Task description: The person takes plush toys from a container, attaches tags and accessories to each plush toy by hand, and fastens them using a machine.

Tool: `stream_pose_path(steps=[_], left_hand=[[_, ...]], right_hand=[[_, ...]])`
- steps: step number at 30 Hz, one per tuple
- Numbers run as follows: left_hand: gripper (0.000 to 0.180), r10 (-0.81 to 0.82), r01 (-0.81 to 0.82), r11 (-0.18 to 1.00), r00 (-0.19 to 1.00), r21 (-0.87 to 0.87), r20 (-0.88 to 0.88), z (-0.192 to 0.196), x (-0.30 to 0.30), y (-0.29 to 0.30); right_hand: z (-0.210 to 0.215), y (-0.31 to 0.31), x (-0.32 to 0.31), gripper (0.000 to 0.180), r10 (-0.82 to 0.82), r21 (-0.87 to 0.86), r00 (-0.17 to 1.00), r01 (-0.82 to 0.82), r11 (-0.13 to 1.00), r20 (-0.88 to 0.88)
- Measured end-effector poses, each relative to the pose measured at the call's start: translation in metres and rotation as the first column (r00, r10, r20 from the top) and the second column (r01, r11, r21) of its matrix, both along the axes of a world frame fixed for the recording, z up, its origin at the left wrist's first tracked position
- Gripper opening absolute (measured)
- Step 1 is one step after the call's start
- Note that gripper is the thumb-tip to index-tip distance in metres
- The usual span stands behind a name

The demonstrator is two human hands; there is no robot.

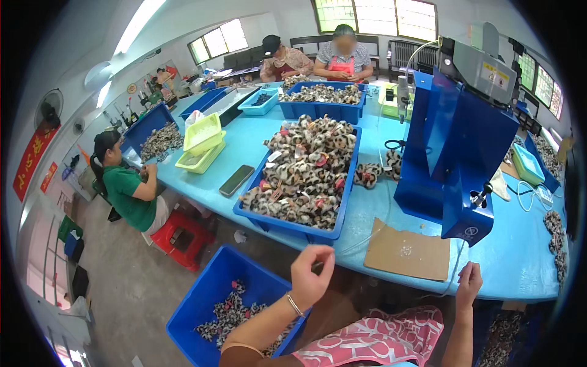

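Observation:
My left hand (310, 276), with a bracelet at the wrist, is raised near the table's front edge, over the rim of the lower blue bin (235, 269). Its fingers are curled in; whatever they hold, if anything, is hidden. My right hand (469, 285) hovers by the front edge, below the blue bench machine (458, 165), fingertips pressed together on something too small to name, if anything. Small black-and-white plush pieces (309, 174), some with red or pink bits, heap in the blue crate (287, 231) ahead. Similar pieces (229, 315) lie in the lower bin.
Brown cardboard (406, 254) with small white bits lies before the machine. A phone (236, 180), yellow-green baskets (202, 150) and black-handled scissors (395, 144) are on the blue table (520, 269). One person (128, 189) sits left on a red stool (183, 235); two sit across.

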State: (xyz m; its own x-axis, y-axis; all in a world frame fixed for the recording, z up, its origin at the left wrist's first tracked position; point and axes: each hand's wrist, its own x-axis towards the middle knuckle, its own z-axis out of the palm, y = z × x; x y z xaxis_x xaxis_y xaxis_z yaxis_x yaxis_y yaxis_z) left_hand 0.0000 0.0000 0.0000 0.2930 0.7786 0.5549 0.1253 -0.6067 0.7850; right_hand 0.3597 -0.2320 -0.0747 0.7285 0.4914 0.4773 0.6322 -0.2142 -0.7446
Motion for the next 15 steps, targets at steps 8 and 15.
stream_pose_path(steps=[8, 15], left_hand=[[0.015, -0.014, 0.318, 0.896, 0.718, 0.31, -0.696, 0.04, 0.159, 0.104], [0.021, 0.036, -0.068, 0.998, 0.57, -0.004, -0.821, -0.025, 0.318, 0.235]], right_hand=[[-0.006, 0.011, -0.018, 0.028, 0.05, 0.022, 0.992, -0.048, 0.999, -0.114], [-0.008, -0.01, -0.02, 0.026, 0.037, -0.047, 0.998, -0.039, 0.998, -0.041]])
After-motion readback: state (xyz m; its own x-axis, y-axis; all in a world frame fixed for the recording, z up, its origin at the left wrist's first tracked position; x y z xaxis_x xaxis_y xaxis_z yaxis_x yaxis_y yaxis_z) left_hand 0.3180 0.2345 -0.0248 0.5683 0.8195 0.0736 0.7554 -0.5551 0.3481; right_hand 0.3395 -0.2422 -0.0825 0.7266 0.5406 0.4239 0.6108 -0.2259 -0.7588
